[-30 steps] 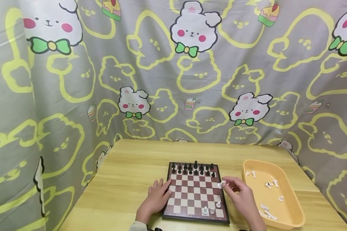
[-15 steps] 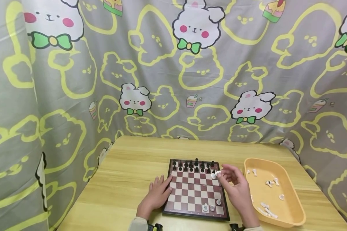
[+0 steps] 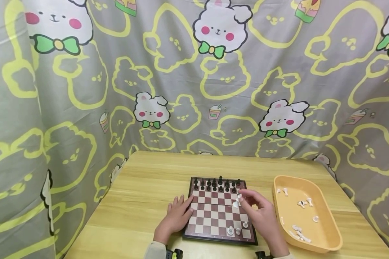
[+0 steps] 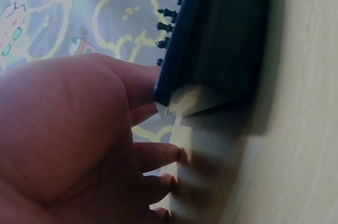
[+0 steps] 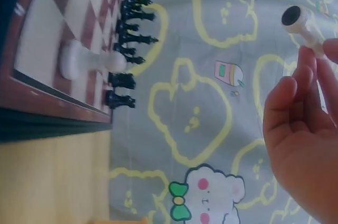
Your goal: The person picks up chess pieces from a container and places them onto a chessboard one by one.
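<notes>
white chess piece (image 5: 302, 26) pinched in fingertips of right hand (image 3: 260, 216), held above chessboard (image 3: 214, 216) right half | left hand (image 3: 175, 219) fingers straight, resting on board's left edge, holding nothing | black pieces (image 3: 215, 185) lined on far rows; three white pieces (image 3: 236, 229) near corner | yellow tray (image 3: 327, 237) right of board with more white pieces

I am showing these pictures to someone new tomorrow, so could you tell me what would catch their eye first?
The grey curtain printed with white bunnies fills the background behind the wooden table. In the middle lies a small chessboard, black pieces lined along its far edge; the left hand rests on its left side while the right hand pinches a white piece above it. To the right, a yellow tray holds more white pieces.
</notes>
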### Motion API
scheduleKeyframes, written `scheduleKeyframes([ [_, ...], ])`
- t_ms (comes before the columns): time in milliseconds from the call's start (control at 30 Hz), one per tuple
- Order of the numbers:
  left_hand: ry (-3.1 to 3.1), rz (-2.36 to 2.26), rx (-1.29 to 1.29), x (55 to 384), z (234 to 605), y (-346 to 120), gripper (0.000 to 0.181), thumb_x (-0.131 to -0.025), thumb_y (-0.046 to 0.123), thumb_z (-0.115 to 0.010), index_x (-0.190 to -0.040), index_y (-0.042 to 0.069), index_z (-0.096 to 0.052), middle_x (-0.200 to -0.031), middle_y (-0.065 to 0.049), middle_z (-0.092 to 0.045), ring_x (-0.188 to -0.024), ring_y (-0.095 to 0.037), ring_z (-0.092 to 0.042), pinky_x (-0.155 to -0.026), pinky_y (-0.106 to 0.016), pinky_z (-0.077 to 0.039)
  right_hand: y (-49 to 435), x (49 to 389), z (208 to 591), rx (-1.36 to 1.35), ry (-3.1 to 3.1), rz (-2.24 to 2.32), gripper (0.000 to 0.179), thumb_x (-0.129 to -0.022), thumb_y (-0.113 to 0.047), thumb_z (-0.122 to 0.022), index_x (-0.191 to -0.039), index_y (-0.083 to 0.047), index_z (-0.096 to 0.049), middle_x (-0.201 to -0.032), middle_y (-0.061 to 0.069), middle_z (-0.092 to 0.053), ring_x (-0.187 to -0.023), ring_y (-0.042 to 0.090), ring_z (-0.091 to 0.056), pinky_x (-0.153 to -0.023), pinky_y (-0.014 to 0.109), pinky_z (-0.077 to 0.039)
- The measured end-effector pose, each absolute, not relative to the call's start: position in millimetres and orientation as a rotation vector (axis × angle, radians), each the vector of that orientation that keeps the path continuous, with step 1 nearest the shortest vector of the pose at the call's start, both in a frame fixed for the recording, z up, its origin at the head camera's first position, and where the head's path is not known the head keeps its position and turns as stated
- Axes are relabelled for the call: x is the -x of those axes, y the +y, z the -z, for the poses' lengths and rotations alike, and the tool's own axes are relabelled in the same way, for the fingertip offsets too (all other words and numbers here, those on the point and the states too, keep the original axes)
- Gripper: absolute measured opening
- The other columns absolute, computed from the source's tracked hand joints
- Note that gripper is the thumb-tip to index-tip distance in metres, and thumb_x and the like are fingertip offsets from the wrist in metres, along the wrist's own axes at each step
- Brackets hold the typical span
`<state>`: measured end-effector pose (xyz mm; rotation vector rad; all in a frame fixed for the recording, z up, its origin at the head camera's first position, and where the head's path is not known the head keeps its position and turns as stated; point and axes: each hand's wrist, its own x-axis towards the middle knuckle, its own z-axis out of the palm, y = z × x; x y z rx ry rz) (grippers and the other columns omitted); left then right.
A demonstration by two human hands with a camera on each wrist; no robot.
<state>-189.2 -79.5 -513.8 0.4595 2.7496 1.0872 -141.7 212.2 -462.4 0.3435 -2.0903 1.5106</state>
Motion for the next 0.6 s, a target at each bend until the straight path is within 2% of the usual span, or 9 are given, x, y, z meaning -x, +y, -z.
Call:
scheduleKeyframes([
  [167, 2.750, -1.081, -0.465, 187.5, 515.6, -79.9, 0.051, -0.108, 0.023, -0.049, -0.156, 0.007, -0.046, -0.159, -0.039, -0.027, -0.149, -0.062, -0.012, -0.116, -0.077, -0.003, 203.7, 137.3, 474.8, -0.428, -2.150, -1.487, 0.027, -0.086, 0.006, -0.077, -0.107, -0.011, -0.077, -0.086, -0.004, -0.071, -0.068, 0.010, -0.061, -0.058, 0.025, -0.053],
  [267, 2.752, -1.094, -0.474, 189.2, 517.0, -79.3, 0.051, -0.109, 0.023, -0.048, -0.157, 0.007, -0.045, -0.159, -0.039, -0.027, -0.149, -0.062, -0.011, -0.117, -0.077, -0.002, 199.8, 136.8, 476.3, -0.454, -2.170, -1.493, 0.028, -0.085, 0.005, -0.079, -0.104, -0.016, -0.077, -0.090, -0.006, -0.072, -0.072, 0.010, -0.062, -0.062, 0.025, -0.055],
  [400, 2.759, -1.101, -0.488, 192.4, 521.1, -78.2, 0.052, -0.109, 0.026, -0.046, -0.158, 0.008, -0.043, -0.160, -0.039, -0.025, -0.150, -0.061, -0.010, -0.118, -0.075, -0.001, 197.0, 138.7, 479.5, -0.507, -2.198, -1.446, 0.027, -0.083, 0.006, -0.079, -0.101, -0.015, -0.077, -0.090, -0.004, -0.071, -0.076, 0.008, -0.061, -0.066, 0.025, -0.056],
  [600, 2.765, -1.116, -0.485, 192.6, 525.1, -79.3, 0.053, -0.109, 0.027, -0.046, -0.158, 0.008, -0.043, -0.159, -0.040, -0.025, -0.149, -0.062, -0.009, -0.118, -0.075, 0.000, 192.9, 139.5, 483.2, -0.543, -2.289, -1.380, 0.023, -0.083, 0.000, -0.082, -0.096, -0.017, -0.076, -0.088, -0.010, -0.068, -0.076, 0.005, -0.059, -0.064, 0.025, -0.055],
])
